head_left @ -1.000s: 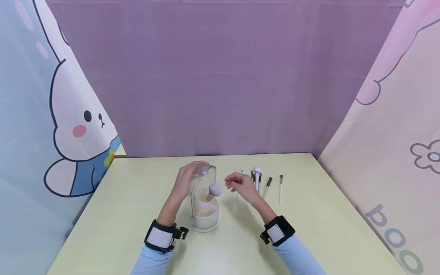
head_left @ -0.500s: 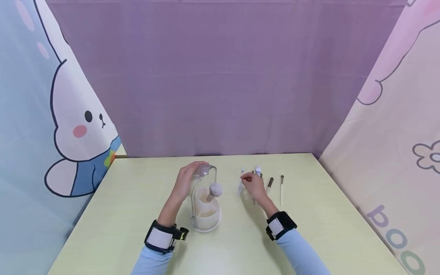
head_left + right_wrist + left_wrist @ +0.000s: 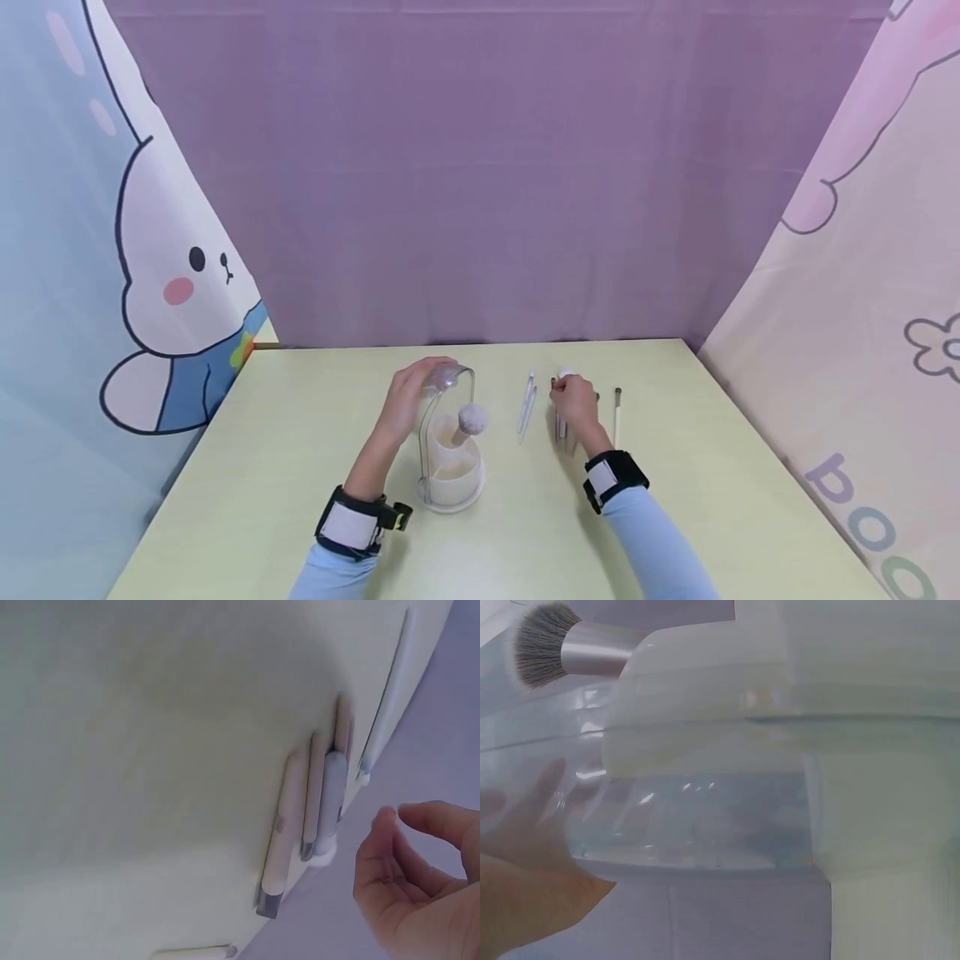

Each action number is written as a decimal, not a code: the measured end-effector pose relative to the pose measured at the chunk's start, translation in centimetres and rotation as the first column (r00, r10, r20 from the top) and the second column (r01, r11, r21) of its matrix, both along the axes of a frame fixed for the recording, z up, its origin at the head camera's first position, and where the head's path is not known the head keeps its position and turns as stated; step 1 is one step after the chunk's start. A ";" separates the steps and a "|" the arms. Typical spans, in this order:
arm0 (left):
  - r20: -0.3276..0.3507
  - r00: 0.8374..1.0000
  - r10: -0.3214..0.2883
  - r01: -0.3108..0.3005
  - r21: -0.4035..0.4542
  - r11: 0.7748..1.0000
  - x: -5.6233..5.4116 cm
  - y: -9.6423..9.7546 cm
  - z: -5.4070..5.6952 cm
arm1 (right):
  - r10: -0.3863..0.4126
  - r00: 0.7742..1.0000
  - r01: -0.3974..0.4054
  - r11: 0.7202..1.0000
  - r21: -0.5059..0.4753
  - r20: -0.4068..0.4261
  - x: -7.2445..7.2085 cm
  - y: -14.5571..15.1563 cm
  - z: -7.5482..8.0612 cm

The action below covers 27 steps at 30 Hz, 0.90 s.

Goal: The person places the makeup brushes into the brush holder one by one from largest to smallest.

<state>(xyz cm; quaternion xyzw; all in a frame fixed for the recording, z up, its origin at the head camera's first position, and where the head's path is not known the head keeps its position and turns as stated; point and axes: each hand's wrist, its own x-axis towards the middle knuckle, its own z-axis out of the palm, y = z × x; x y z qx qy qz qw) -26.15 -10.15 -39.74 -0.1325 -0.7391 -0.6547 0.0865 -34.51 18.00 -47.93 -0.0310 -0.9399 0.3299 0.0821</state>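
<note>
My left hand point(image 3: 405, 396) holds the top of a clear plastic cover point(image 3: 448, 377) on a white round brush holder point(image 3: 452, 492); its fingers show through the plastic in the left wrist view. One fluffy makeup brush point(image 3: 472, 419) leans out of a cup of the holder. My right hand point(image 3: 577, 400) is over a group of makeup brushes on the table. In the right wrist view its fingers are bent, with thumb and index tips close together and nothing between them. Beside them lie a thick pale brush point(image 3: 283, 825) and a white brush point(image 3: 331, 802).
Slim white-handled tools point(image 3: 527, 408) lie between the holder and the right hand. A single thin brush point(image 3: 617, 417) lies farther right on the pale table point(image 3: 300, 467). A purple curtain point(image 3: 480, 183) hangs behind the table's back edge.
My right hand has moved right, from beside the holder, past the slim white tools, to above the brush group. My left hand has stayed on the cover.
</note>
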 end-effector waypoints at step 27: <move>0.013 1.000 0.006 -0.006 0.016 1.000 1.8 0.6 2.6 | -0.108 0.985 0.087 0.984 0.154 0.135 -1.8 1.9 -1.5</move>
